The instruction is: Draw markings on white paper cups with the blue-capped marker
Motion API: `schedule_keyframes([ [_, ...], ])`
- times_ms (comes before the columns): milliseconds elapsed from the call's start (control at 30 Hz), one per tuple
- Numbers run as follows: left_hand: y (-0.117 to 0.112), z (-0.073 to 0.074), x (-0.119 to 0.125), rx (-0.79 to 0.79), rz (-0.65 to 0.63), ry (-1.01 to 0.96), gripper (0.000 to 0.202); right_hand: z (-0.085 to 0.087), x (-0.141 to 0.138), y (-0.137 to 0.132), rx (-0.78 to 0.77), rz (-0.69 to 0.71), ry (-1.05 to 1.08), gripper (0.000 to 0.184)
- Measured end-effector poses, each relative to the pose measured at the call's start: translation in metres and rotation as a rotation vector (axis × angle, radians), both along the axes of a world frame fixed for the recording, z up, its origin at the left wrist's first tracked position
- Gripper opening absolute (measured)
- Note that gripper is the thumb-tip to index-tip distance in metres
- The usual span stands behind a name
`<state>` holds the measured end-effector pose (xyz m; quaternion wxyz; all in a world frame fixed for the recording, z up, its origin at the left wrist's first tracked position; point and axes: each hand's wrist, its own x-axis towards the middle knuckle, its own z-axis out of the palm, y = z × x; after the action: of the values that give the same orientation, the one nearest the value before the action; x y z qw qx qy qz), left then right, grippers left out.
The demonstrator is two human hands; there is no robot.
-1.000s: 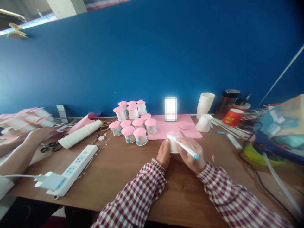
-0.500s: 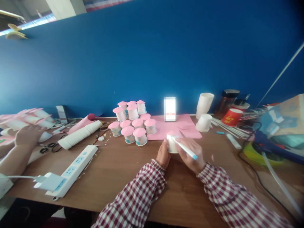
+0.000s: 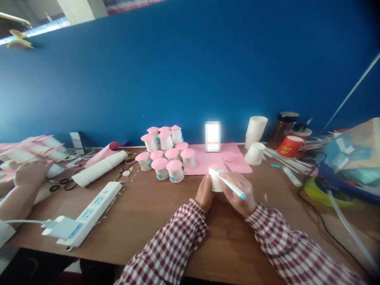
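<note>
A white paper cup stands upside down on the table before me, its side facing my hands. My left hand is closed around the cup's left side. In my right hand is a white marker with a light-blue end, its tip against or close to the cup; the exact contact is hidden. Just behind lies a pink paper sheet. Left of it stand several cups with pink cone tops, some stacked in a second tier.
A power strip and a stack of paper cups lie on the left, near another person's hand. To the right are white cups, a red cup, a marker cap and a blue glue gun with a cable.
Both my hands, the cup and the marker stay nearly in place. The other person's hand at the far left has shifted slightly left.
</note>
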<state>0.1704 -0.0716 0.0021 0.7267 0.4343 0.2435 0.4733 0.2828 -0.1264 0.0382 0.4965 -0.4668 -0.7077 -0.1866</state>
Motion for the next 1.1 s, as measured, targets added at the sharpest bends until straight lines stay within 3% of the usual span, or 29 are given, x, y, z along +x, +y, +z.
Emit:
schedule_keyframes([
  [767, 0.0005, -0.0022, -0.0005, 0.038, 0.054, 0.089, 0.044, -0.0008, 0.0006, 0.0004, -0.004, -0.030, -0.002, 0.013],
  [1100, -0.0006, -0.0019, -0.0003, -0.033, -0.023, -0.015, 0.038, 0.0006, 0.0023, 0.0007, -0.012, -0.051, 0.011, 0.013],
])
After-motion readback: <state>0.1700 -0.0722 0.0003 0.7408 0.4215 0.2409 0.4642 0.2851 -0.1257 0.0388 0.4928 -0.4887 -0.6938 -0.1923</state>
